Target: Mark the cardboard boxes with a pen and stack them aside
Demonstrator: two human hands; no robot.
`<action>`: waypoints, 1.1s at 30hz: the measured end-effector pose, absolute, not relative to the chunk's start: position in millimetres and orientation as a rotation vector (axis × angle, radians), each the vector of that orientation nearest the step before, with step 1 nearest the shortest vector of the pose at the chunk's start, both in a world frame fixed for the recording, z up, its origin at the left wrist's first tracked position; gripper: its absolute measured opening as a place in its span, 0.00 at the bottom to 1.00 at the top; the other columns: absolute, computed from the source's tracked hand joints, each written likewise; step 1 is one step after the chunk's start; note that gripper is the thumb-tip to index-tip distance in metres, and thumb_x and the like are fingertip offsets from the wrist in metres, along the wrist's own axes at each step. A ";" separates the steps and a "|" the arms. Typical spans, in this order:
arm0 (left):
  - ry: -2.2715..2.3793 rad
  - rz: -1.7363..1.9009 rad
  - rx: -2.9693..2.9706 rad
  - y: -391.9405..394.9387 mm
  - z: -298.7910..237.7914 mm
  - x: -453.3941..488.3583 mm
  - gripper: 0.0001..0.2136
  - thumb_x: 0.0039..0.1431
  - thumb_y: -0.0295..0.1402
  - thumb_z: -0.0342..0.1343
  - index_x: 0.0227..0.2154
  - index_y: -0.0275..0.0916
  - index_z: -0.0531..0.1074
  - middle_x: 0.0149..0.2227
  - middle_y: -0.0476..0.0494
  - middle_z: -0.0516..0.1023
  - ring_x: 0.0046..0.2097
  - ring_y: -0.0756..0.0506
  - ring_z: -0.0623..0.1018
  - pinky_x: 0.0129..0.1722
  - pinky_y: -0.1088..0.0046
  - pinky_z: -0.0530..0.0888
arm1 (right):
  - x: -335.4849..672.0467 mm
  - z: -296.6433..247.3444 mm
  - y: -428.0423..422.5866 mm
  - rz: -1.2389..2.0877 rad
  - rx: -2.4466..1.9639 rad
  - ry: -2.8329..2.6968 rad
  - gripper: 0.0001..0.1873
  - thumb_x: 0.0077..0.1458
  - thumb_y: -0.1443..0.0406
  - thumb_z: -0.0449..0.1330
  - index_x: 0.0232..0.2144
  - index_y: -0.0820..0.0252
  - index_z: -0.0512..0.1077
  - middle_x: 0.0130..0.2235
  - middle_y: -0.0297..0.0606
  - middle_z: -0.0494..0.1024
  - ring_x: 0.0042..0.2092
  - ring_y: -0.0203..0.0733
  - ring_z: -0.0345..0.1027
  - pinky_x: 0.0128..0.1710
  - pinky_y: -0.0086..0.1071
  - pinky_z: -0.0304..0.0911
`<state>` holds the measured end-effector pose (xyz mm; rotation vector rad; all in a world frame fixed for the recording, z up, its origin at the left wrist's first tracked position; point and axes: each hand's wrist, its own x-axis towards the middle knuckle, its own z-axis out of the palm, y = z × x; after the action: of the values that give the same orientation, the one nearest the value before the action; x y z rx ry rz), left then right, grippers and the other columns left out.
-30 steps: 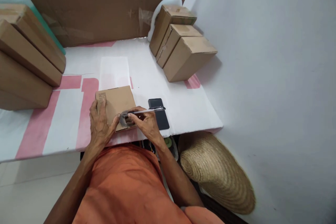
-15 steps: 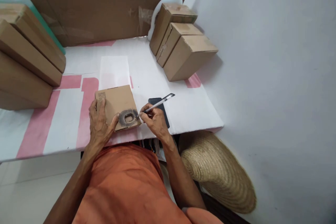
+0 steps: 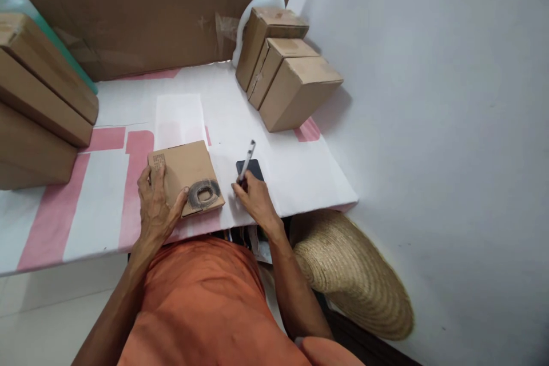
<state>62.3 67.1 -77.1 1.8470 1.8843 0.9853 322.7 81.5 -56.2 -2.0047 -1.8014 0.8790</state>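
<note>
A small flat cardboard box lies near the table's front edge, with a dark scribbled ring drawn on its near right corner. My left hand rests flat on the box's left side, fingers spread and thumb against its front edge. To the right of the box, my right hand is closed on a pen that points up and away. The pen tip is off the box. A black phone lies on the table just beyond my right hand, partly hidden by it.
The table is white with pink bands. Three brown boxes stand at the back right with a white bottle behind them. Larger boxes are stacked at left. A cardboard sheet backs the table. A straw hat lies below right.
My right hand has lifted the pen off the scribbled ring and drawn back to the right of the box, swinging the pen more upright. My left hand stays on the box.
</note>
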 end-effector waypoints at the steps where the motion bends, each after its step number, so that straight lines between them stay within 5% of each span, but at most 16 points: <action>1: 1.885 0.981 1.841 67.2 -76.9 62.2 0.40 0.61 0.50 0.64 0.72 0.40 0.62 0.74 0.26 0.53 0.75 0.25 0.59 0.73 0.40 0.64 | 320.8 -55.9 81.0 0.875 -2.054 -1.864 0.06 0.70 0.63 0.58 0.46 0.57 0.72 0.42 0.44 0.84 0.45 0.50 0.80 0.46 0.37 0.67; 8: 1.899 0.968 1.826 69.0 -76.0 61.8 0.41 0.60 0.52 0.63 0.72 0.37 0.63 0.73 0.25 0.54 0.75 0.23 0.59 0.73 0.39 0.63 | 309.7 -54.5 79.0 0.890 -2.185 -1.969 0.14 0.69 0.66 0.61 0.55 0.62 0.73 0.48 0.55 0.85 0.50 0.59 0.81 0.46 0.41 0.66; 14: 1.892 0.960 1.813 69.7 -76.2 59.6 0.43 0.60 0.56 0.62 0.72 0.35 0.63 0.73 0.23 0.54 0.76 0.24 0.58 0.74 0.42 0.63 | 319.0 -49.6 78.8 0.842 -2.114 -1.962 0.13 0.70 0.62 0.65 0.53 0.59 0.76 0.44 0.43 0.86 0.49 0.50 0.81 0.48 0.36 0.68; 16: 1.872 0.963 1.819 69.0 -77.6 57.6 0.44 0.60 0.56 0.62 0.72 0.35 0.63 0.74 0.22 0.54 0.76 0.24 0.58 0.74 0.41 0.63 | 330.7 -47.1 78.2 0.729 -2.146 -1.887 0.15 0.72 0.62 0.61 0.57 0.60 0.74 0.53 0.47 0.83 0.55 0.49 0.77 0.54 0.36 0.68; 19: 1.845 0.966 1.844 67.2 -79.6 54.4 0.43 0.61 0.55 0.62 0.72 0.35 0.63 0.74 0.22 0.55 0.76 0.24 0.58 0.74 0.39 0.62 | 351.7 -46.4 76.2 0.530 -2.346 -1.690 0.25 0.72 0.60 0.61 0.64 0.69 0.68 0.65 0.61 0.72 0.67 0.61 0.65 0.63 0.48 0.63; 21: 1.839 0.977 1.844 66.1 -80.4 52.8 0.42 0.61 0.55 0.62 0.72 0.34 0.64 0.73 0.22 0.55 0.75 0.23 0.59 0.74 0.38 0.63 | 362.5 -49.6 74.8 0.514 -2.444 -1.613 0.28 0.69 0.57 0.65 0.62 0.71 0.70 0.65 0.65 0.71 0.67 0.68 0.63 0.62 0.53 0.64; 26: 1.817 1.004 1.838 64.8 -82.1 51.1 0.42 0.61 0.53 0.62 0.72 0.36 0.64 0.74 0.23 0.55 0.76 0.24 0.59 0.73 0.40 0.64 | 363.7 -62.1 75.9 0.656 -2.393 -1.626 0.27 0.62 0.52 0.71 0.54 0.65 0.74 0.57 0.56 0.78 0.61 0.61 0.71 0.58 0.46 0.66; 33: 1.803 1.021 1.850 64.6 -86.6 49.3 0.42 0.61 0.54 0.64 0.72 0.39 0.64 0.74 0.24 0.55 0.76 0.24 0.60 0.72 0.38 0.65 | 359.0 -72.6 81.7 0.781 -2.324 -1.430 0.33 0.48 0.55 0.78 0.50 0.66 0.74 0.57 0.62 0.78 0.60 0.66 0.72 0.55 0.47 0.67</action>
<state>49.3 64.6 -86.6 1.8497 1.8035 1.0206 359.0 81.7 -72.6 -2.3235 -1.4297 0.7812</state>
